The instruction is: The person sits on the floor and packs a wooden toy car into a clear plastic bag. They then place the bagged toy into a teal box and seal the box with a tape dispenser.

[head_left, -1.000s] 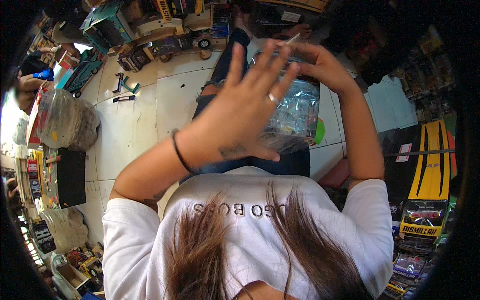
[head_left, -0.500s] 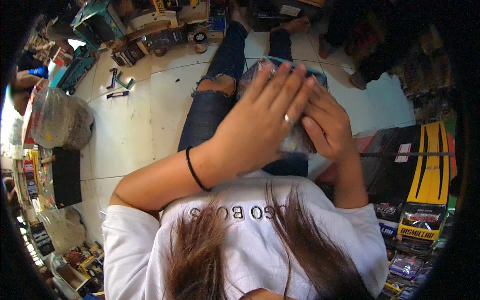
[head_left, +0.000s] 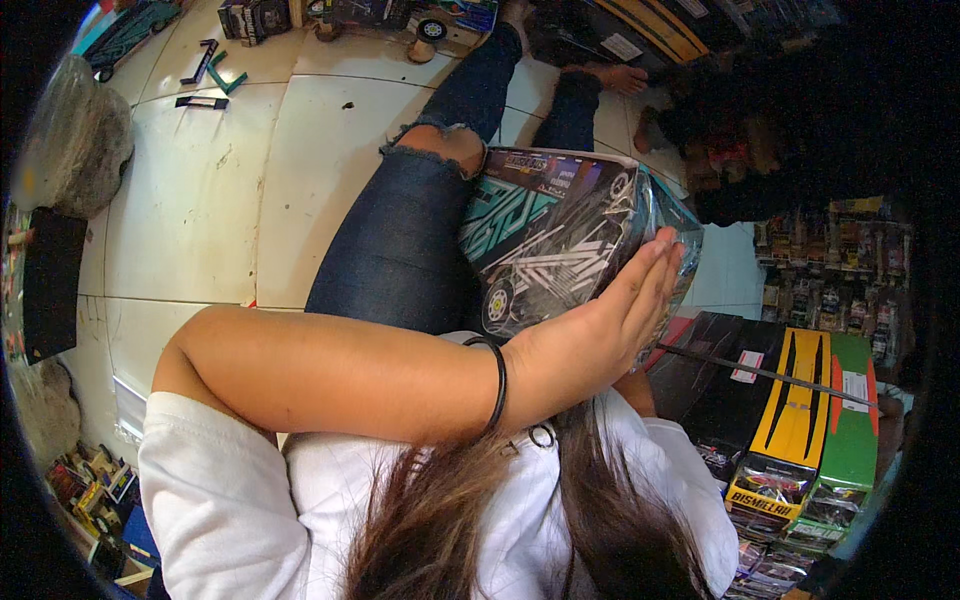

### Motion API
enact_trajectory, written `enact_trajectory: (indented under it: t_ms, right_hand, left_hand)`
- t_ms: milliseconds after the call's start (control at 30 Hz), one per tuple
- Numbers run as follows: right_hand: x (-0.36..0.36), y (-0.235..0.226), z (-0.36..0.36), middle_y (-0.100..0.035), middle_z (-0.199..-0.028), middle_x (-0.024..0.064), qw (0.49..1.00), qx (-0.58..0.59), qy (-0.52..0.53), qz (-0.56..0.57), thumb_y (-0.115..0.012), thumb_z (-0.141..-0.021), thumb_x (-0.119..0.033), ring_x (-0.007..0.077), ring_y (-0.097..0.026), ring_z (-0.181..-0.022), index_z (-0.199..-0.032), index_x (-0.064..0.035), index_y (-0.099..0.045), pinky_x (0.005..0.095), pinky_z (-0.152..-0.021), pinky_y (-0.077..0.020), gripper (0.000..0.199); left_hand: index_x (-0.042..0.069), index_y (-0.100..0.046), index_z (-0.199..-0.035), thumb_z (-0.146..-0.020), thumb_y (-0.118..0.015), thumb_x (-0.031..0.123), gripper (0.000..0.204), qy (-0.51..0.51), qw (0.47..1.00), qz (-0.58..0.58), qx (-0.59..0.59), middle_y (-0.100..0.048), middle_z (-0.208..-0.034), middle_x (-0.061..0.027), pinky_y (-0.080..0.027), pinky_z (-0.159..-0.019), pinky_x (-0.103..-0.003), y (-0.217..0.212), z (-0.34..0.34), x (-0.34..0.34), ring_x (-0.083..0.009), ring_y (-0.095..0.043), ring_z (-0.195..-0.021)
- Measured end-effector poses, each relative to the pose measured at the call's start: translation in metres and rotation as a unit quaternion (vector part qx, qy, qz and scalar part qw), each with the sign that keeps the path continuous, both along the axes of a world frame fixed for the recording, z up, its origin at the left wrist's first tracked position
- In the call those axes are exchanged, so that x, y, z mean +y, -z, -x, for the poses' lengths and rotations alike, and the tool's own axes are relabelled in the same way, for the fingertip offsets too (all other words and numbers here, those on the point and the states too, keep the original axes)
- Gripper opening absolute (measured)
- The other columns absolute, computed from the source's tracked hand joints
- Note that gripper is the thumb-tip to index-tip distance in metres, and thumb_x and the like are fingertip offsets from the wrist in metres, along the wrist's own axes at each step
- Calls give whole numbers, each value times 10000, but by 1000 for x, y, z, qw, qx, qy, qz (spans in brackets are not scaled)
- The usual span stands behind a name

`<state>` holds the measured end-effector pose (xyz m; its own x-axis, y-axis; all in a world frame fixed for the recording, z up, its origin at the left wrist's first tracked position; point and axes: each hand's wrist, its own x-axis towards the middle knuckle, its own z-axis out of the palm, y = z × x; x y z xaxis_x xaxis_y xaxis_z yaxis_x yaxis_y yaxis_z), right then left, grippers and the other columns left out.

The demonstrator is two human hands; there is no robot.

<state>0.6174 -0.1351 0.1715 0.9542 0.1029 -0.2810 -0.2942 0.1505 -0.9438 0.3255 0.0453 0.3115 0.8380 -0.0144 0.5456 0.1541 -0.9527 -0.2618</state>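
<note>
A boxy toy truck (head_left: 560,235), black and teal with white stripes and yellow-centred wheels, rests tilted on my lap. Clear, glossy plastic wrap covers it. My left hand (head_left: 615,305) reaches across my body and lies flat against the truck's right end, fingers stretched out and close together. Of my right arm, only a bit of skin (head_left: 637,392) shows below the left hand. The right hand's fingers are hidden behind the left hand and the truck.
Packed toy trucks in black, yellow (head_left: 795,400) and green stand at my right. At my left are a plastic-wrapped bundle (head_left: 75,140) and a black panel (head_left: 52,285). Small dark and teal pieces (head_left: 210,75) lie on the tiles. Another person's dark shape is at upper right.
Both hands were over the truck's top. The left hand has moved right and down to its end, exposing the striped side; the right hand has dropped out of sight. The view has shifted.
</note>
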Motion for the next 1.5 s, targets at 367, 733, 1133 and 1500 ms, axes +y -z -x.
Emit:
enact_trajectory:
  t_ms: [367, 733, 1133, 1500]
  right_hand:
    - [39, -116, -42, -573, -850, 54, 980, -189, -61, -33, -623, -856, -200, 173, -563, -731, -1071, -43, -544, 323, -648, -488, 278]
    - [182, -342, 195, -575, -917, 145, 207, -655, -665, 293, -634, -725, -83, 285, -617, -764, -892, 53, -655, 359, -654, -510, 216]
    - [181, -336, 193, -563, -1113, 135, 104, -653, -658, 361, -632, -667, 16, 286, -577, -1033, -1051, -28, -632, 399, -891, -464, 387]
    - [21, -326, 69, -575, -1138, 109, 501, -677, -389, 373, -502, -646, 38, 242, -575, -1103, -1118, -52, -636, 320, -989, -405, 498]
  left_hand:
    - [-109, -498, -1244, -864, -400, 266, 543, 36, 999, -21, -20, -459, -1325, -292, -316, -1079, -506, 7, -2, 8, -448, -416, -1264]
    - [-89, -436, -1298, -751, -609, 419, 766, 36, 999, 18, 16, -409, -1355, -291, -276, -1101, -508, 13, 1, 1, -432, -379, -1282]
    - [-113, -520, -1205, -774, -508, 226, 549, 82, 992, 58, -74, -504, -1265, -293, -349, -1060, -485, 18, 2, 9, -423, -461, -1221]
    - [-116, -527, -1198, -816, -471, 153, 470, 87, 993, -2, -80, -513, -1261, -300, -366, -1056, -471, 14, 12, 22, -424, -472, -1229]
